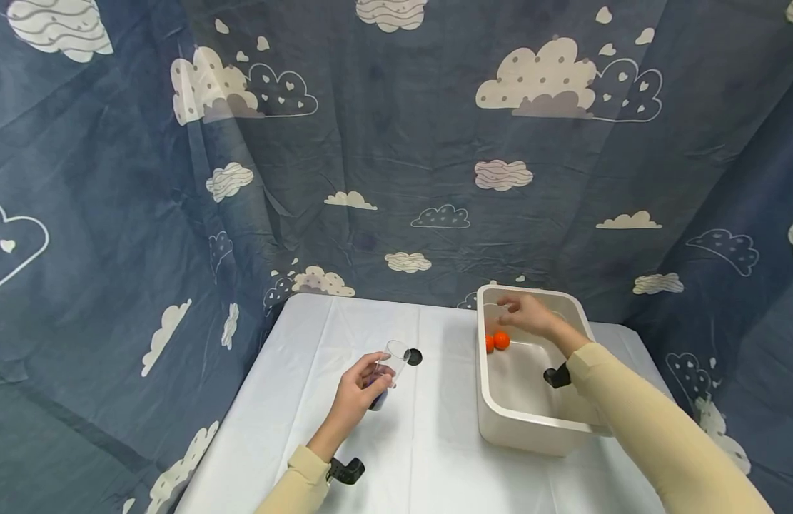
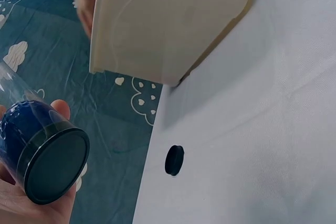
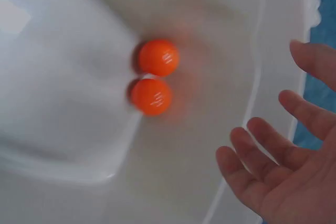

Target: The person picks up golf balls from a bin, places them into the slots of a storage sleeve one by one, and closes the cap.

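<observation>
My left hand [image 1: 360,389] holds a clear cylindrical container [image 1: 396,355] above the table, tilted, its fingers and thumb curled round the side. In the left wrist view, something dark blue [image 2: 26,124] shows inside the container near its black base [image 2: 58,166]. My right hand [image 1: 527,314] is over the far left part of a beige bin [image 1: 531,435], fingers spread and holding nothing. Two orange balls [image 3: 159,57] lie side by side on the bin's floor against its wall, apart from the right fingers [image 3: 273,150].
A round black lid [image 1: 415,357] lies on the white-covered table [image 1: 447,400], between the container and the bin. Dark blue cloud-patterned curtains [image 1: 370,157] hang behind the table and at both sides. Both wrists wear a small black camera [image 1: 347,471].
</observation>
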The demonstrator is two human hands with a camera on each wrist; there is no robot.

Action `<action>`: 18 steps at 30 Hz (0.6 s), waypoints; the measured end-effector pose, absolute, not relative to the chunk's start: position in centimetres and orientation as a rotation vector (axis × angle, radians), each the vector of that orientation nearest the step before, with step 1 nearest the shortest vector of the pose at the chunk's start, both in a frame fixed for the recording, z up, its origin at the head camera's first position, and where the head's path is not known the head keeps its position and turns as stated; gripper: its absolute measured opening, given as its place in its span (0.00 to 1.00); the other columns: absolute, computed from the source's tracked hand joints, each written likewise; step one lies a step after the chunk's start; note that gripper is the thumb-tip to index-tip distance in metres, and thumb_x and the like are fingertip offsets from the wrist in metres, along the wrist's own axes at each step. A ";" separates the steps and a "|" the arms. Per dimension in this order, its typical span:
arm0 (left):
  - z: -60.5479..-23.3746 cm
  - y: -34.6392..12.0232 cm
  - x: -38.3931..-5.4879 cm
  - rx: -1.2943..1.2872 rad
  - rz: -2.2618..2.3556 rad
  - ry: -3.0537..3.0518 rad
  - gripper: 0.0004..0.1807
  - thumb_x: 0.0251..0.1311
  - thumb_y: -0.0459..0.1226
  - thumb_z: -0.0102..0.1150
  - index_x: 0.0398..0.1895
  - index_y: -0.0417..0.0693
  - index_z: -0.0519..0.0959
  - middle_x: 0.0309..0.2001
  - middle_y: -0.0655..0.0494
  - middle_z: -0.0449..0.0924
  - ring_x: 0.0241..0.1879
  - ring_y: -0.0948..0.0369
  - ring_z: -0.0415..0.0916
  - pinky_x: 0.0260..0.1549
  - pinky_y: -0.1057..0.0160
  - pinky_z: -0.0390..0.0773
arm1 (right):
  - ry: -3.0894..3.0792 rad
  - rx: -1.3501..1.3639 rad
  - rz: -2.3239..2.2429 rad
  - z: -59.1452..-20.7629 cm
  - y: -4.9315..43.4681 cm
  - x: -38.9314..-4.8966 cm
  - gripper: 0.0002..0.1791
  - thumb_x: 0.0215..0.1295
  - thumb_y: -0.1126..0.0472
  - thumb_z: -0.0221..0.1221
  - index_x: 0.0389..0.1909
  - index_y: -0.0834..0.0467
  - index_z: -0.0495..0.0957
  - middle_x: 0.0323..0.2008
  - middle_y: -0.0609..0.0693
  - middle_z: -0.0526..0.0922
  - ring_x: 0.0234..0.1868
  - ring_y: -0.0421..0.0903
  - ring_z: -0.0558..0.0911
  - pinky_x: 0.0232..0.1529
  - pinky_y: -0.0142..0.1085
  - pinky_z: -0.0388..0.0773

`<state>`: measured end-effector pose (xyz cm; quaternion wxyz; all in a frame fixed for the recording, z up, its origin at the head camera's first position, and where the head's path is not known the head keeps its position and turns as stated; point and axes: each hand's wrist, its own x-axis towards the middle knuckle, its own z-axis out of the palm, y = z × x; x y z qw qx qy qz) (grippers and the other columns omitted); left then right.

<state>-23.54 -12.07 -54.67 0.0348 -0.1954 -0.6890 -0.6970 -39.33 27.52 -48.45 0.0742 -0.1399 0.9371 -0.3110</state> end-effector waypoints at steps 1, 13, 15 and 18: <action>-54.9 -12.1 -23.6 -0.595 -2.141 -2.120 0.22 0.68 0.29 0.60 0.63 0.34 0.72 0.46 0.40 0.82 0.42 0.49 0.84 0.44 0.60 0.81 | 2.786 -0.401 -0.924 -48.8 27.9 -39.4 0.29 0.66 0.57 0.64 0.63 0.68 0.73 0.58 0.73 0.75 0.60 0.70 0.74 0.55 0.59 0.74; -57.5 -13.0 -25.1 -0.534 -2.142 -2.117 0.22 0.67 0.32 0.63 0.63 0.41 0.74 0.45 0.44 0.83 0.41 0.51 0.84 0.44 0.59 0.81 | 2.668 -0.103 -0.920 -52.5 31.0 -40.9 0.36 0.68 0.52 0.63 0.65 0.73 0.66 0.62 0.74 0.70 0.56 0.67 0.74 0.46 0.56 0.78; -57.5 -13.1 -25.1 -0.538 -2.150 -2.101 0.22 0.66 0.32 0.64 0.63 0.42 0.75 0.45 0.44 0.83 0.41 0.52 0.84 0.44 0.58 0.81 | 2.628 -0.038 -0.954 -53.2 31.2 -40.9 0.36 0.67 0.51 0.63 0.66 0.70 0.66 0.60 0.71 0.71 0.54 0.66 0.74 0.43 0.56 0.77; -57.6 -13.3 -24.9 -0.549 -2.147 -2.097 0.22 0.66 0.32 0.63 0.63 0.43 0.75 0.45 0.44 0.83 0.41 0.52 0.84 0.44 0.58 0.81 | 2.560 0.012 -0.995 -54.3 31.0 -40.5 0.36 0.67 0.50 0.63 0.67 0.68 0.64 0.59 0.68 0.73 0.54 0.67 0.73 0.44 0.59 0.76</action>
